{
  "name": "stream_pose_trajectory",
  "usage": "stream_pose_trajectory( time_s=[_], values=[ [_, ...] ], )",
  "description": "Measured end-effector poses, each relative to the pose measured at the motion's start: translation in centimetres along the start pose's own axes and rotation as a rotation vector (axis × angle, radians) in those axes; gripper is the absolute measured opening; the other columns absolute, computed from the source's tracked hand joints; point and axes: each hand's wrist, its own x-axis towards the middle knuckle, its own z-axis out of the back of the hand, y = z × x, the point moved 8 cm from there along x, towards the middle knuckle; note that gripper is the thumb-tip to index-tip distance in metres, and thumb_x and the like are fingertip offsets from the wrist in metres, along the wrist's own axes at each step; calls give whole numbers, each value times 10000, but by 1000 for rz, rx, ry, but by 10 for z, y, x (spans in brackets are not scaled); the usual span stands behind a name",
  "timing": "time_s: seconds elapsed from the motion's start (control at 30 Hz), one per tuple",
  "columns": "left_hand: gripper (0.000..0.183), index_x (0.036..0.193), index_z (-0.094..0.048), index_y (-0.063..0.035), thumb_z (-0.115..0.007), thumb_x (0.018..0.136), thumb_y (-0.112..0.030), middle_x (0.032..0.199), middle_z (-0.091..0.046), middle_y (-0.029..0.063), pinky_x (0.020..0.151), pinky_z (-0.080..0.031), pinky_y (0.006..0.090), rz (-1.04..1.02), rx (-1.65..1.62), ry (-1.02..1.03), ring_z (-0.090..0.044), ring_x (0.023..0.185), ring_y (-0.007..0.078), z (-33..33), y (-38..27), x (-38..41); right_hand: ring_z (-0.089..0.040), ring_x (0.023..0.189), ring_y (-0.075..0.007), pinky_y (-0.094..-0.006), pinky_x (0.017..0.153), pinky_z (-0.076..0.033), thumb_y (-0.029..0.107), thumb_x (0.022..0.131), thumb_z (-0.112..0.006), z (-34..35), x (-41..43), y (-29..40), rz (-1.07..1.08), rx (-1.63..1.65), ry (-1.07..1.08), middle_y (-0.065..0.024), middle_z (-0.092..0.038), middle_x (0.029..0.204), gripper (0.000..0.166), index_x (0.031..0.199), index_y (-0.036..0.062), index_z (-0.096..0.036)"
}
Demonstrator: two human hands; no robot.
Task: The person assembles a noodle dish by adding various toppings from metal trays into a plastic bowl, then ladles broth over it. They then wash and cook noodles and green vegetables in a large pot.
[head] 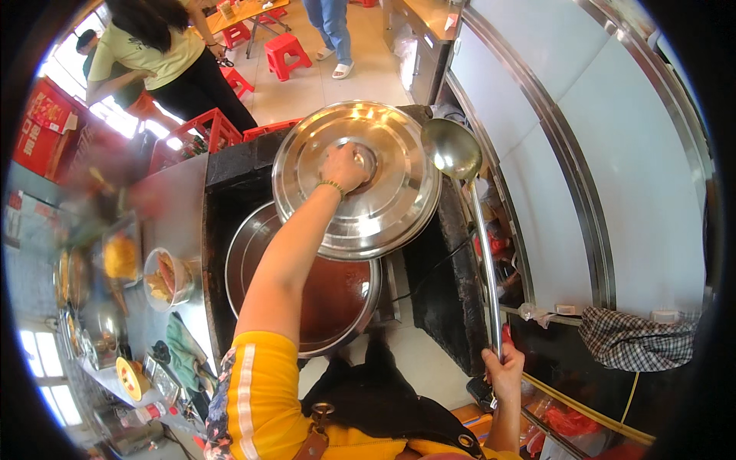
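My left hand (345, 167), with a beaded bracelet at the wrist, grips the knob of a large round stainless-steel lid (397, 195). Below the lid, and partly covered by it and my forearm, stands a large metal pot (376, 305) of reddish-brown liquid (333, 305). On the right, my right hand (503, 368) is closed around the lower end of a long-handled metal ladle (487, 259). The bowl of the ladle (451, 148) is at the far end, beside the lid's right edge. A dark, blackened surround (247, 158) frames the pot.
At left, a steel counter (172, 198) holds a plastic tub of food (167, 279) and a green cloth (187, 351). A checked cloth (638, 339) hangs at right. Beyond are a red stool (286, 56), a red crate (215, 132), a standing person (167, 57) and another person's legs (330, 29).
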Motion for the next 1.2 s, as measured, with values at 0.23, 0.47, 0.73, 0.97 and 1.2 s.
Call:
stream_pose_trajectory(
  time_s=[0.23, 0.47, 0.73, 0.97, 1.2],
  values=[
    [371, 1033, -654, -76, -681, 693, -221, 998, -650, 170, 858, -477, 357, -27, -383, -7, -610, 975, 285, -14, -30, 49, -363, 483, -39, -229, 434, -281, 62, 794, -666, 2, 0, 6, 15, -99, -3, 52, -420, 539, 210, 653, 40, -512],
    [309, 1045, -636, -15, -688, 787, -177, 845, -657, 62, 667, -501, 253, 53, -777, -205, -603, 733, 118, 93, 73, -36, -380, 520, -41, -224, 467, -303, 74, 787, -669, -51, -2, 29, 17, -212, 367, 46, -446, 572, 119, 735, 19, -578],
    [152, 949, -634, -19, -635, 817, -95, 761, -621, 26, 582, -465, 235, 552, -643, -561, -549, 635, 93, 145, 322, -357, -477, 445, -90, -231, 395, -392, 135, 838, -601, -182, -13, 7, -336, -217, 859, -13, -508, 593, 117, 858, 35, -543],
    [231, 929, -640, -10, -629, 783, -188, 831, -654, 154, 696, -494, 381, 769, -14, -753, -631, 741, 295, 191, 379, -493, -619, 689, -309, -396, 627, -501, 127, 794, -559, -259, 16, 34, 259, -948, 670, -180, -606, 764, 155, 854, -14, -541],
    [211, 826, -604, -113, -563, 794, -317, 846, -607, 124, 666, -468, 459, 913, 269, -691, -604, 763, 336, 186, 386, -480, -608, 939, -387, -450, 845, -476, 137, 778, -531, -312, -35, 22, 384, -1237, 623, -263, -628, 938, 262, 962, -46, -567]
  ],
)
